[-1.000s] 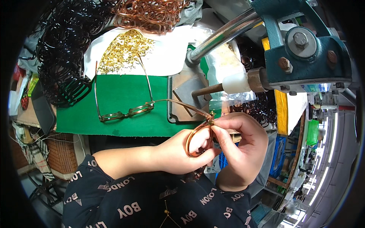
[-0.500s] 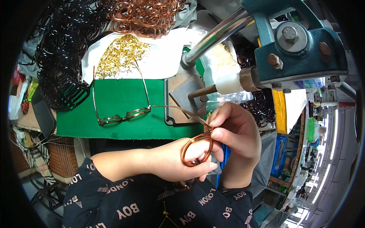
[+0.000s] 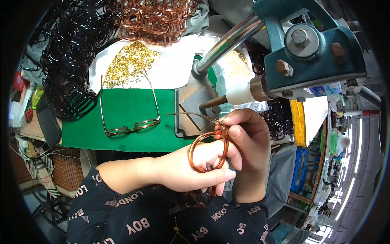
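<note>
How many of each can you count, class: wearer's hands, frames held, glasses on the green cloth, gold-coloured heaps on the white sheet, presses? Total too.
Left hand, right hand: 2
Held brown frame: 1
Glasses on green cloth: 1
Gold-coloured heap: 1
Press: 1
Total: 6

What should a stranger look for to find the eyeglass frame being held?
Find the big teal press head at upper right, then the base plate left of it. Just below that, the left hand and right hand hold the brown eyeglass frame. Unlike the glasses lying on the green cloth, this one is raised in the hands.
</note>
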### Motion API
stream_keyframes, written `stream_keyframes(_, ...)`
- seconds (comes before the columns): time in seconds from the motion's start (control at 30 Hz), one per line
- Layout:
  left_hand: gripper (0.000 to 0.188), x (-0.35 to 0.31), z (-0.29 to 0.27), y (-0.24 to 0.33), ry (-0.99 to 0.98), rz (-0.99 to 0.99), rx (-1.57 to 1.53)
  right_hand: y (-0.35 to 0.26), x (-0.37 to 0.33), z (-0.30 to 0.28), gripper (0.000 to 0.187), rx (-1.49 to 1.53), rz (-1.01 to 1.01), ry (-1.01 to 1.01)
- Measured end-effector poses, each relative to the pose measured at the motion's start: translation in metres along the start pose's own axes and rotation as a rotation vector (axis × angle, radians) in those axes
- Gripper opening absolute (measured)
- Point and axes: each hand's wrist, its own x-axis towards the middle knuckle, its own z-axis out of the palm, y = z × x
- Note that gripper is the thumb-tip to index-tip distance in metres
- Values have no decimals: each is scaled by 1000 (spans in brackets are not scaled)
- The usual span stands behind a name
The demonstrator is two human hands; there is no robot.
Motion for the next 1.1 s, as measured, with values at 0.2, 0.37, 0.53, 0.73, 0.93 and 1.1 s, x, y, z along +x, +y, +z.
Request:
stream_keyframes(0.2,21,1,-1,1,30,-11,37,0,1,4,13,8,-1,22)
stream_keyframes(0.37,22,5,-2,-1,46,11,58,-2,-1,2,18,-13,-23,-14)
stream_keyframes(0.53,22,9,-2,9,98,27,80,-14,-8,-5,27,-112,-66,-7)
stream_keyframes(0.73,21,30,-10,33,190,49,67,-14,-16,-24,24,-352,-300,162)
stream_keyframes(0.93,28,42,-9,42,216,23,52,-13,-26,-38,15,-359,-282,267)
stream_keyframes(1.1,29,51,-8,38,204,44,39,-28,-22,-40,14,-419,-460,256)
